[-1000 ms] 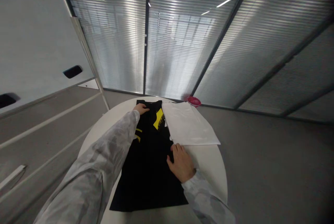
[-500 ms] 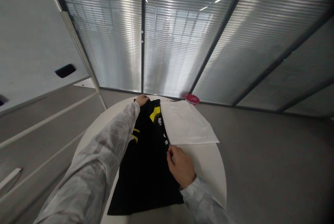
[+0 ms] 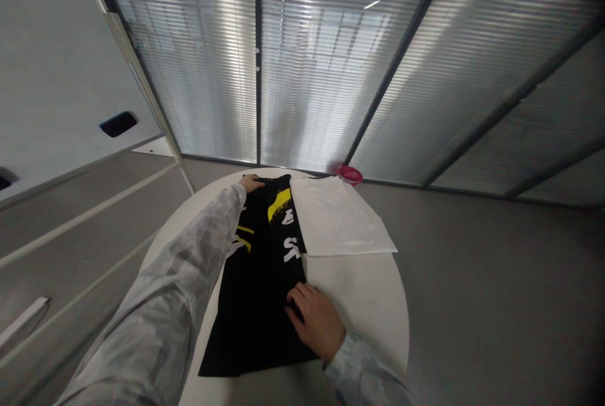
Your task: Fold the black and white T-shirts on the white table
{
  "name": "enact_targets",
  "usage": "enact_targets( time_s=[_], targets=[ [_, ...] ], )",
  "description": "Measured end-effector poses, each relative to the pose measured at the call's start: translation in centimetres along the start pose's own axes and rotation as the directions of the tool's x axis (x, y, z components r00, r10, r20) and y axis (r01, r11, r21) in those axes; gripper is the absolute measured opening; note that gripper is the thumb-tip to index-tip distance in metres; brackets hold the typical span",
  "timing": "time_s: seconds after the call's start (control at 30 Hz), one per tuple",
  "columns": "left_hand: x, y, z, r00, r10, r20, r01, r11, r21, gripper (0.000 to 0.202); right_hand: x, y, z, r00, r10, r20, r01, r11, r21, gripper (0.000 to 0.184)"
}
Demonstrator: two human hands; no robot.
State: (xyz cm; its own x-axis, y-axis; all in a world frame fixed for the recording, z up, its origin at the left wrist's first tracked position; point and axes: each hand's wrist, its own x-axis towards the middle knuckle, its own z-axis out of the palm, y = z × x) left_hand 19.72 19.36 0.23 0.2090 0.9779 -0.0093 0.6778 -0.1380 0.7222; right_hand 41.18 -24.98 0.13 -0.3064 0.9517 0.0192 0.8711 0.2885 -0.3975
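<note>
A black T-shirt [image 3: 258,305] with yellow and white print lies lengthwise on a round white table [image 3: 363,305], its sides folded inward. At its far left corner my left hand [image 3: 252,183] rests with fingers laid out on the fabric; the forearm covers part of the left edge. Over the near right edge sits my right hand [image 3: 317,319], palm down, fingers loosely bent and the thumb apart from them, touching the black fabric. Beside the shirt's upper right edge is a flat, white, slightly shiny piece [image 3: 343,217]; whether it is cloth or a bag I cannot tell.
A pink basket [image 3: 350,174] stands at the table's far edge. Behind it rises a glass partition with blinds [image 3: 307,78]. To the left are a white panel [image 3: 57,46] and pale rails [image 3: 85,214]. Grey floor [image 3: 486,280] lies to the right.
My right hand has moved nearer and leftward, from the shirt's right edge onto the fabric. More white lettering shows along that side. My left hand stays at the far corner, its fingers lying flatter.
</note>
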Motion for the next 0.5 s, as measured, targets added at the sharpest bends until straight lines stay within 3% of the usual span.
enact_targets(
  time_s=[0.17, 0.3, 0.4, 0.5],
  targets=[
    [0.9, 1.4, 0.4, 0.998, 0.053, -0.046, -0.054, 0.999, -0.005, 0.036, 0.3, -1.4, 0.3, 0.995, -0.077, 0.06, 0.073, 0.995, 0.064, 0.005],
    [0.8, 0.9, 0.6, 0.999, -0.001, -0.047, 0.002, 1.0, 0.028, 0.031, 2.2, -1.2, -2.7, 0.994, -0.088, 0.063, 0.08, 0.989, 0.124, 0.003],
    [0.5, -0.1, -0.1, 0.997, -0.077, -0.019, 0.078, 0.996, 0.045, 0.032, 6.8, 1.1, -6.2, 0.992, -0.105, -0.069, 0.112, 0.988, 0.104, 0.006],
    [0.2, -1.0, -1.0, 0.99, -0.143, 0.021, 0.142, 0.989, 0.032, 0.034, 14.5, 4.7, -8.9, 0.981, -0.102, -0.164, 0.112, 0.992, 0.052, 0.013]
  ],
)
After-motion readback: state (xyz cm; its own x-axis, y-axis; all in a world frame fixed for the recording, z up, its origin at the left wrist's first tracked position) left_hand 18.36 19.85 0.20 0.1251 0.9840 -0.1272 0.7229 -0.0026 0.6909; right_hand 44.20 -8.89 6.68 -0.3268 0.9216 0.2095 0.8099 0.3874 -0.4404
